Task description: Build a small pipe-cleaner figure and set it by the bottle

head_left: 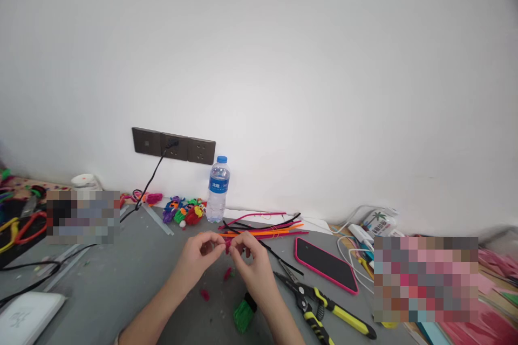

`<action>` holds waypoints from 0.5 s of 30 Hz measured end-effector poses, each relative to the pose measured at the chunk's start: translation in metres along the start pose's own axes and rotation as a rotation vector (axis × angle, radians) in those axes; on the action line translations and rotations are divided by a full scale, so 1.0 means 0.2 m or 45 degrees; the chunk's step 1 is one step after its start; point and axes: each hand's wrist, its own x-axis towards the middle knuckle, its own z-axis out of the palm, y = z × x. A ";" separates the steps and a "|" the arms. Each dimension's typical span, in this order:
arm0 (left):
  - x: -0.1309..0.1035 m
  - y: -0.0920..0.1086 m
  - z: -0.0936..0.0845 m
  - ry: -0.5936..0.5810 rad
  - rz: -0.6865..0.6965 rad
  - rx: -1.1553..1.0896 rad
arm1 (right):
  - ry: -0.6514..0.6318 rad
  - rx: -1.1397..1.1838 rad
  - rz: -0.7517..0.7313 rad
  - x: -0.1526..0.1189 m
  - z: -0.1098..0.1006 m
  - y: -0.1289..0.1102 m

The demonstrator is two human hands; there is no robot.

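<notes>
My left hand and my right hand meet over the grey table, thumbs and forefingers pinched on a small dark-pink fuzzy piece, which looks like pipe cleaner. Most of it is hidden by the fingertips. Just behind the hands lies a bundle of pink, orange and black pipe cleaners. Below the hands are two more small dark-pink pieces, one beside a bit of green and another further left. A green fuzzy bundle with a black top lies by my right wrist.
Yellow-and-black pliers and a pink-edged phone lie on the right. A water bottle stands by the wall, beside colourful fuzzy figures. A black cable runs from the wall socket; a white box sits front left.
</notes>
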 end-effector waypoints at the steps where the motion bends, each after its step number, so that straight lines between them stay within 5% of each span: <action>1: 0.00 -0.01 0.00 -0.003 -0.007 -0.006 | 0.005 -0.001 -0.007 0.00 0.00 0.00; 15: 0.00 0.04 -0.01 -0.041 -0.110 -0.056 | 0.009 -0.014 -0.039 0.00 -0.01 -0.01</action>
